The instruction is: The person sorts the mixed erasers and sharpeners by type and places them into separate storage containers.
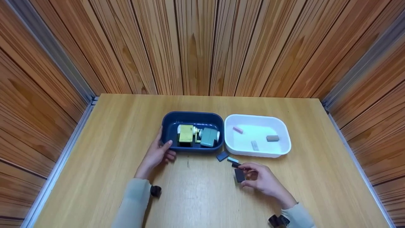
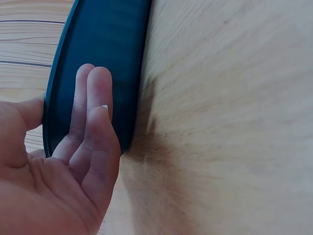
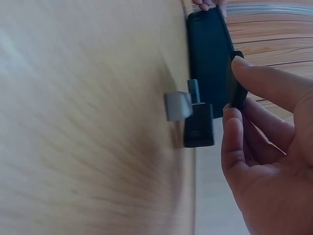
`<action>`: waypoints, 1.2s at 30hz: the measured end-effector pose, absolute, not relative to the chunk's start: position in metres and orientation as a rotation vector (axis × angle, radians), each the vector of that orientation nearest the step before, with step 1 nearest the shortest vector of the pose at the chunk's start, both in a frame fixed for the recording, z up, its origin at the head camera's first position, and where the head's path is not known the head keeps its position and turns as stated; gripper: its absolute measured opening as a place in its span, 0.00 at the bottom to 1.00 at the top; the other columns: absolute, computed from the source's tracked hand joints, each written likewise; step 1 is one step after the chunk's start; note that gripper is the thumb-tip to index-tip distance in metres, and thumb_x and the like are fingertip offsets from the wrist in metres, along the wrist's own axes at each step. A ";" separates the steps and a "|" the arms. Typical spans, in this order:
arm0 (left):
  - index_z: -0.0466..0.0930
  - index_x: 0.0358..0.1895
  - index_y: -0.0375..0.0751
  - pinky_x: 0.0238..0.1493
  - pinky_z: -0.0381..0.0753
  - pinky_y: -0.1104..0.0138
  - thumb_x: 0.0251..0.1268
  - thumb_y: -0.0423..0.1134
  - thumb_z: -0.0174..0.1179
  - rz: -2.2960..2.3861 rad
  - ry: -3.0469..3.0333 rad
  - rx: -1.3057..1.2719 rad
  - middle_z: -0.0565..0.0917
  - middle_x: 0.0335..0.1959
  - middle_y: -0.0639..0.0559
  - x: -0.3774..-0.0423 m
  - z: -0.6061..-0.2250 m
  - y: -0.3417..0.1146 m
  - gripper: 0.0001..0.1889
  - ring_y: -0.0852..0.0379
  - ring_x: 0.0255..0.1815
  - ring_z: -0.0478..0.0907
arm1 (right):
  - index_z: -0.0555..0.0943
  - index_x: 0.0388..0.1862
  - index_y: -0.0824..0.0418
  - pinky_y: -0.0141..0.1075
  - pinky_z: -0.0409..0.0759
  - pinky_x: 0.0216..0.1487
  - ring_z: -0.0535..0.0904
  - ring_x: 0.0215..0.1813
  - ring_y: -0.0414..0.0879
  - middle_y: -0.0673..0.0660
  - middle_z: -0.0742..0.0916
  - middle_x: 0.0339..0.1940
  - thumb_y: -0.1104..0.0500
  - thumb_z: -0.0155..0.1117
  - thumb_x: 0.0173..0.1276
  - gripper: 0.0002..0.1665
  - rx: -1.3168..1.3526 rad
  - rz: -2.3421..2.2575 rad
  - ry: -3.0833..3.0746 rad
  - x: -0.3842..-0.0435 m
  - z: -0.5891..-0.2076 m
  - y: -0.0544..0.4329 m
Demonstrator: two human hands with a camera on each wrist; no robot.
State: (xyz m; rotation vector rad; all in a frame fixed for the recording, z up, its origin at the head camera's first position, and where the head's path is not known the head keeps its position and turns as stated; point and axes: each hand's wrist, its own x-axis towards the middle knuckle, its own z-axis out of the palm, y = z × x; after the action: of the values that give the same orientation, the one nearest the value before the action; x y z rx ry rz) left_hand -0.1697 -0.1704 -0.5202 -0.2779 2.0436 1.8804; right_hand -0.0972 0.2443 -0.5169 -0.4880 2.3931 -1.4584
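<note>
My left hand [image 1: 157, 154] holds the near left corner of a navy blue tub [image 1: 192, 149], the thumb at its rim. In the left wrist view several fingers [image 2: 100, 137] lie along the tub's outer wall. Inside stand a yellow block [image 1: 186, 133] and a teal block [image 1: 209, 137], with pale parts between them. My right hand [image 1: 261, 179] pinches a flat dark rectangular block [image 1: 239, 175] between thumb and fingers, above the table. Close by lie a small black block [image 1: 235, 165], a light blue stick-like piece [image 1: 233, 160] and a dark blue block [image 1: 222, 156].
A white tub [image 1: 257, 153] stands right beside the navy one. It holds a pink piece [image 1: 238, 130], a grey block [image 1: 272, 138] and a pale piece [image 1: 254, 145]. Wood-panelled walls [image 1: 202, 47] enclose the wooden table [image 1: 196, 190] at the back and sides.
</note>
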 end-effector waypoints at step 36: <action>0.36 0.78 0.80 0.35 0.81 0.58 0.79 0.47 0.50 1.905 2.048 -0.265 0.86 0.36 0.36 -0.169 -0.521 -0.170 0.38 0.41 0.34 0.85 | 0.81 0.59 0.62 0.33 0.80 0.51 0.79 0.52 0.48 0.57 0.83 0.54 0.62 0.78 0.57 0.29 -0.412 -1.640 2.521 -0.087 -0.452 0.269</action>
State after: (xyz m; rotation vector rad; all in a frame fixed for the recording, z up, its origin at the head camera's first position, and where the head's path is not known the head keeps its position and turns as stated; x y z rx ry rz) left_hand -0.1691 -0.1701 -0.5215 -0.2649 2.0485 1.9050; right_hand -0.0865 0.2686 -0.4516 -0.4118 2.5211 -1.6400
